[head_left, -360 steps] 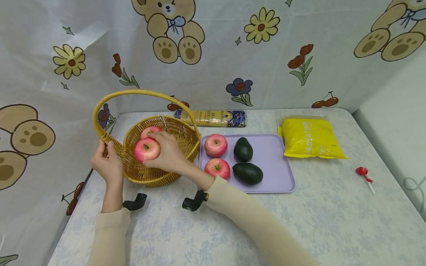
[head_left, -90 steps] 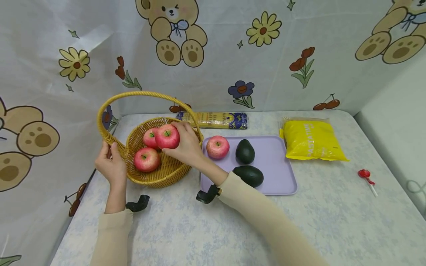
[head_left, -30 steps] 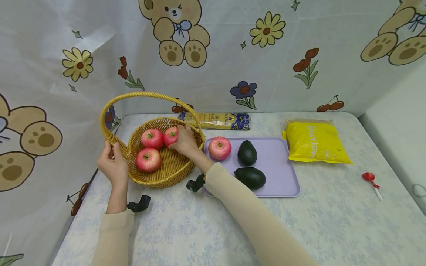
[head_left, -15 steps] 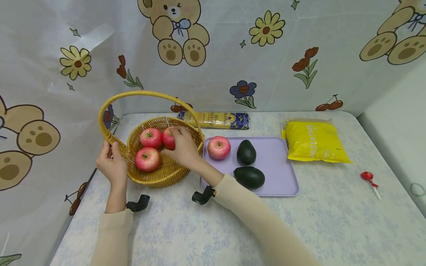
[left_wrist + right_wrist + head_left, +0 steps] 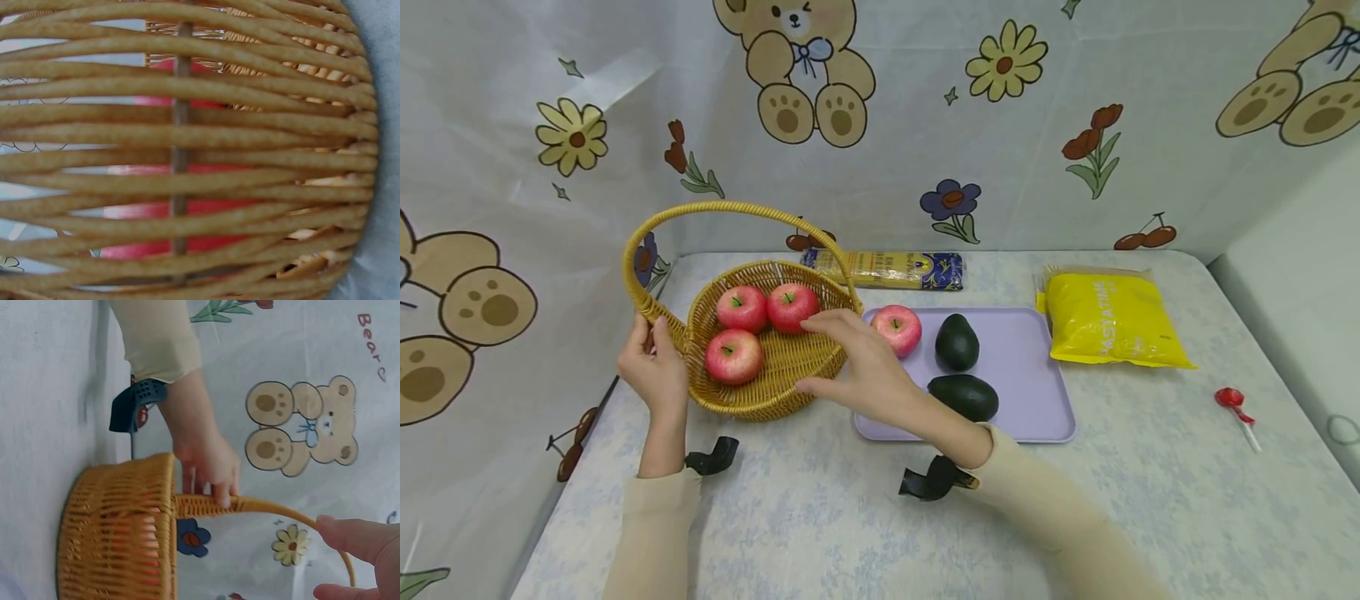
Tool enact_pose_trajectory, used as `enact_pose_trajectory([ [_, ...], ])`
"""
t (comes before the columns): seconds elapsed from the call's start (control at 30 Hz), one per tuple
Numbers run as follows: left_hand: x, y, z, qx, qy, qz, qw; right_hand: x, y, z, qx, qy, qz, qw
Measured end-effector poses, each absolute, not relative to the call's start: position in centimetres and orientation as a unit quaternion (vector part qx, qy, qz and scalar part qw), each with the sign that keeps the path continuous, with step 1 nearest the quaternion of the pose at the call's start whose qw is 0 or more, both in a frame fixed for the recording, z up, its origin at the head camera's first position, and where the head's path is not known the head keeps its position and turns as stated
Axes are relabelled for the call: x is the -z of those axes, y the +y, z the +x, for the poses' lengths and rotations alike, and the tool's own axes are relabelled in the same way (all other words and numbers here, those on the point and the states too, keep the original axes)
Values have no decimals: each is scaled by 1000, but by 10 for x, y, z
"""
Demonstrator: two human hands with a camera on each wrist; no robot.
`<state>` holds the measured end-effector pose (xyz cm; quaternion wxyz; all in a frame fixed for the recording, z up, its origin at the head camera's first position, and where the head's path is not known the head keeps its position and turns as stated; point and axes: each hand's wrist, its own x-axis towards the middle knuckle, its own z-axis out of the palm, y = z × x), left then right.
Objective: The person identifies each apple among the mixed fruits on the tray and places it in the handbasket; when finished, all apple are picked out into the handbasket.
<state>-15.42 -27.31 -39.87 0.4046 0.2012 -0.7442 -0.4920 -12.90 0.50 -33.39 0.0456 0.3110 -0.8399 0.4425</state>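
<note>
My left hand [image 5: 655, 367] grips the base of the arched handle [image 5: 730, 207] on a yellow wicker basket [image 5: 801, 358]. Inside sit three red apples: one at the front [image 5: 733, 357], one behind it [image 5: 741, 308] and one at the back right [image 5: 793, 307]. With fingers and thumb spread and nothing between them, my right hand [image 5: 876, 375] hovers over the gap between basket and lilac tray [image 5: 1033, 367]. It partly covers the one apple [image 5: 901, 330] on the tray. Through the weave [image 5: 187, 134], red apples show in the left wrist view.
Two dark green avocados [image 5: 957, 342] lie on the tray. Behind it is a long noodle packet [image 5: 887, 270]. A yellow pasta bag [image 5: 1108, 321] and a red lollipop [image 5: 1230, 399] lie to the right. A patterned curtain [image 5: 880, 167] backs the table.
Over these seconds an apple left the tray and two were set down in the basket. Just now my right hand let go of the last and drew back right. My left hand stayed.
</note>
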Motion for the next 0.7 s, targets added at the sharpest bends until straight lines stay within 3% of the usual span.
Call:
enact_pose_trajectory([
  [0.2,396,-272,-154,492,-742,199,409,331,37,-137,-451,-846,274,73],
  [0.7,398,-272,-155,497,-737,199,412,356,79,-176,-530,-830,163,65],
])
